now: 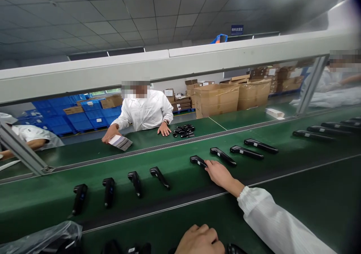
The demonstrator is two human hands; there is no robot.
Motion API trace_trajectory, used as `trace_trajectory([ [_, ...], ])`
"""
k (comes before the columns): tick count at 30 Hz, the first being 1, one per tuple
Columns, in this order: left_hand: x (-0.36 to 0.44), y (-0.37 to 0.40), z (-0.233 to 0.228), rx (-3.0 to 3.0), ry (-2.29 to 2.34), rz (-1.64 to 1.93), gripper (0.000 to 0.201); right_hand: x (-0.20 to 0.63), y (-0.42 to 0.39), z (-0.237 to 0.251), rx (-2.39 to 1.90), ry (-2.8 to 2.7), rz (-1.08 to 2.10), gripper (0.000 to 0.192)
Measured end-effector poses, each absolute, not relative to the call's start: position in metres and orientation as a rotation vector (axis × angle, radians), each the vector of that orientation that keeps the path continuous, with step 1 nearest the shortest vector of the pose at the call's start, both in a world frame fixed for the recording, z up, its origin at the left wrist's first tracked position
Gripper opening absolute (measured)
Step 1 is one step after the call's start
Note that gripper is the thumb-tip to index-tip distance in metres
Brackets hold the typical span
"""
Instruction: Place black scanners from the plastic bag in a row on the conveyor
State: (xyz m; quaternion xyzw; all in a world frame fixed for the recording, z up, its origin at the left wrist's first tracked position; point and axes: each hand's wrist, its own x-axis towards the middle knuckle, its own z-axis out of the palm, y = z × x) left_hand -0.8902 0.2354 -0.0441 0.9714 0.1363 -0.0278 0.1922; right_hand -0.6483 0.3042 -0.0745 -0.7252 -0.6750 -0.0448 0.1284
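My right hand [221, 174] reaches over the green conveyor belt [180, 182], its fingers closed round the lower end of a black handheld device with a bent head [197, 160]. That device lies in a slanted row with several like it, the nearest being another black device [222, 156] just to the right. At the bottom edge my left hand [199, 242] is curled, knuckles up; whatever is under its fingers is hidden. Beside it a black item [235, 248] shows in part.
More black devices [134, 183] lie along the belt to the left. A clear plastic bag [47, 237] with dark items is at the lower left. Across the belt a person in white [143, 111] holds a striped stack [121, 142] near a pile of black parts [184, 130]. A white beam [169, 67] crosses above.
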Motion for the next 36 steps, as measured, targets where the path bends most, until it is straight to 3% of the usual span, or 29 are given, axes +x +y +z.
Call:
trace_trajectory([
  [4,-0.91,0.245,-0.005,2.56,0.694,-0.11,0.02,-0.641,0.318,-0.073,-2.148,-1.958,-0.164,0.034],
  [8,-0.938,0.255,0.016,2.234,1.011,0.2,0.035,-0.632,0.32,-0.072,-2.171,-1.917,-0.06,0.033],
  [13,-0.956,0.269,0.01,1.989,1.088,0.373,0.044,-0.624,0.319,-0.069,-2.178,-1.89,-0.026,0.028],
  [19,-0.95,0.282,-0.005,1.683,0.971,0.491,0.05,-0.629,0.306,-0.054,-2.099,-1.693,-0.144,0.042],
  [21,-0.947,0.283,-0.01,1.617,0.947,0.502,0.055,-0.646,0.297,-0.044,-1.839,-1.654,0.052,0.045],
  [25,-0.941,0.284,-0.021,1.638,0.897,0.509,0.053,-0.712,0.274,-0.029,-1.113,-1.575,0.935,0.04],
  [27,-0.939,0.283,-0.023,1.682,0.88,0.52,0.048,-0.746,0.266,-0.027,-0.946,-1.407,1.15,0.037],
  [31,-0.946,0.28,-0.008,1.848,0.96,0.485,0.045,-0.772,0.273,-0.028,-0.883,-1.105,1.258,0.038],
  [36,-0.969,0.262,0.005,2.406,1.011,0.008,0.04,-0.731,0.303,-0.031,-1.184,-1.321,0.95,0.024],
])
